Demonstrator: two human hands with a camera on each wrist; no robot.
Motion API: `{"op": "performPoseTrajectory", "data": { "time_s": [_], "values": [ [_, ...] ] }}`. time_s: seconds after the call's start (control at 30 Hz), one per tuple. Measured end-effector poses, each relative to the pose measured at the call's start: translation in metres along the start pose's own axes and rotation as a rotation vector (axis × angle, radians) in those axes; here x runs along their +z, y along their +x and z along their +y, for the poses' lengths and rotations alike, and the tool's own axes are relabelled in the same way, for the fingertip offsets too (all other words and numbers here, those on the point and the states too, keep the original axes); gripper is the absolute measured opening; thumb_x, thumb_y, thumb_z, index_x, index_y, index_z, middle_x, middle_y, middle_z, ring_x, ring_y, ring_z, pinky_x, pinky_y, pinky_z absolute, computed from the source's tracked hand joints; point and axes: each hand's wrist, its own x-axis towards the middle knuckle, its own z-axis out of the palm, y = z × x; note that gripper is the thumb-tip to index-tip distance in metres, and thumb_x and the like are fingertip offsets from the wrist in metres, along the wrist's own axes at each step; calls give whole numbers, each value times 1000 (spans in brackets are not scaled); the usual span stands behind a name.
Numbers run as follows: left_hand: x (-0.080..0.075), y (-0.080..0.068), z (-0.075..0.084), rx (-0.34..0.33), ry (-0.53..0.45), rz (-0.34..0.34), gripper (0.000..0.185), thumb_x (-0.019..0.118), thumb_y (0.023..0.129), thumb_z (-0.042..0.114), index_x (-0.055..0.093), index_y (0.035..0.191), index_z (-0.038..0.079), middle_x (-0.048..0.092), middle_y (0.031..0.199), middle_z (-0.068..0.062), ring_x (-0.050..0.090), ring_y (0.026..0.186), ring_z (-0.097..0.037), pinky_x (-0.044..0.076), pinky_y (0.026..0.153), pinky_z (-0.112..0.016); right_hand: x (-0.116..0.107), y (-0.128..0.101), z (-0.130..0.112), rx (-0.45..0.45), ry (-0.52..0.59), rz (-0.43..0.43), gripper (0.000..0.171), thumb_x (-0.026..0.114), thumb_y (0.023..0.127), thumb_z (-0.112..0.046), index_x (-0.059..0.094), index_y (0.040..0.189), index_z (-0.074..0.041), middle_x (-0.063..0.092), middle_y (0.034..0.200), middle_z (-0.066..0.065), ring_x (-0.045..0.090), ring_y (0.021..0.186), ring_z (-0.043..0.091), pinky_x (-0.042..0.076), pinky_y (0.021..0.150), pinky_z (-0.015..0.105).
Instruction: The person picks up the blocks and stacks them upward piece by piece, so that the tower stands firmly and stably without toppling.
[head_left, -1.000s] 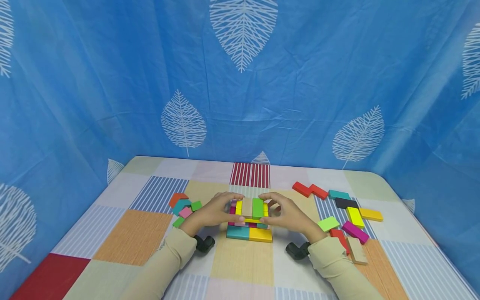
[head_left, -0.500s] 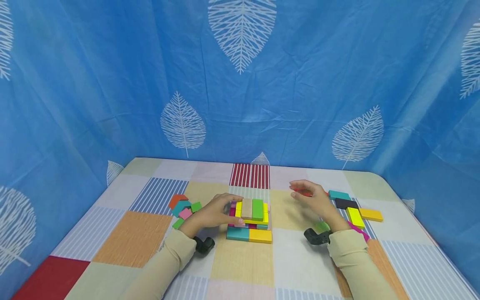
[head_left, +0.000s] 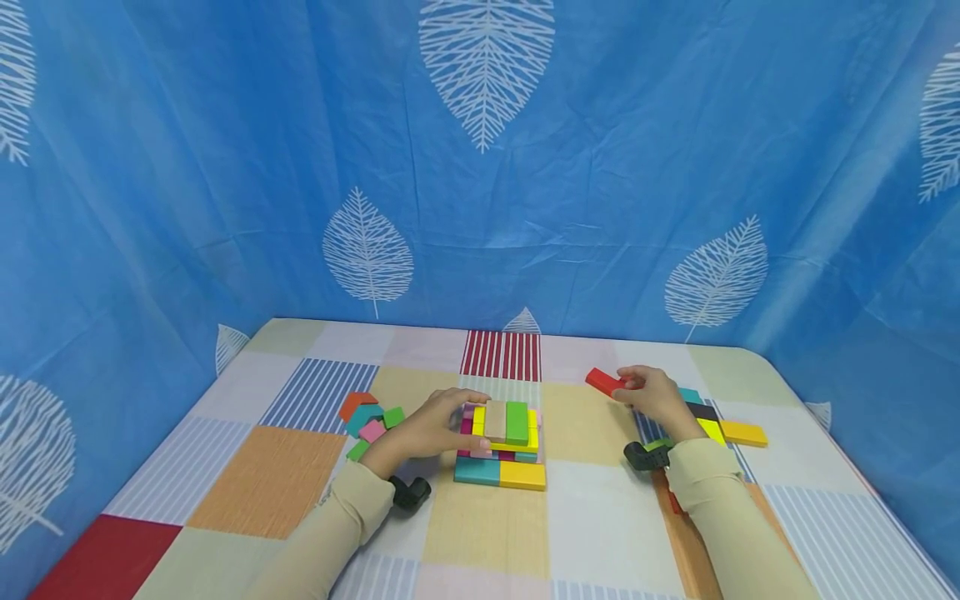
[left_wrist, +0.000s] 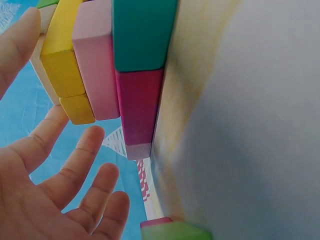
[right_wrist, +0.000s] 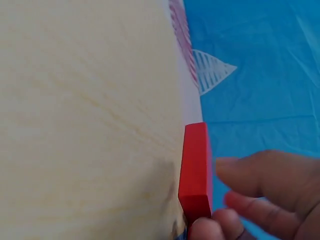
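Note:
A stack of coloured blocks (head_left: 504,437) stands in the middle of the table, with a tan and a green block on top. My left hand (head_left: 457,417) rests against its left side, fingers straight and loosely spread. In the left wrist view the stack (left_wrist: 100,65) fills the top, with the thumb touching its upper blocks. Off to the right, my right hand (head_left: 648,392) grips one end of a red block (head_left: 602,381) that lies on the cloth. The right wrist view shows the thumb and fingers (right_wrist: 260,175) closing on the red block (right_wrist: 195,165).
A checked cloth (head_left: 262,475) covers the table. Several loose blocks (head_left: 367,414) lie left of the stack. More lie at the right, among them a black one (head_left: 701,410) and an orange-yellow one (head_left: 744,432). A blue leaf-print curtain (head_left: 480,208) encloses the table.
My right hand left the right side of the stack, moved right and back, and took hold of the red block. The left hand stayed against the stack.

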Motion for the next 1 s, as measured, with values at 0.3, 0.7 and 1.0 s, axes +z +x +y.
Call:
{"op": "performPoseTrajectory", "data": {
  "time_s": [0.3, 0.7, 1.0],
  "values": [
    [1, 1, -1, 18, -20, -16, 76, 88, 92, 30, 55, 157, 8, 53, 157, -17, 38, 148, -41, 34, 119, -73, 6, 9, -8, 8, -81, -49, 41, 75, 94, -7, 68, 130, 11, 61, 94, 17, 59, 75, 24, 53, 65, 32],
    [0, 1, -1, 38, -25, -9, 70, 85, 95, 26, 56, 155, 8, 55, 155, -17, 38, 147, -42, 33, 119, -73, 23, -9, -30, -93, -106, -102, 35, 83, 90, -10, 75, 122, 4, 73, 113, 20, 68, 96, 32, 60, 76, 41],
    [1, 2, -5, 38, -59, -12, 68, 84, 95, 27, 57, 155, 7, 55, 153, -16, 38, 147, -41, 33, 119, -74, 35, -16, -37, -245, 75, -21, 31, 81, 94, -8, 76, 121, 5, 76, 113, 18, 70, 98, 29, 61, 84, 35]
  ]
}}
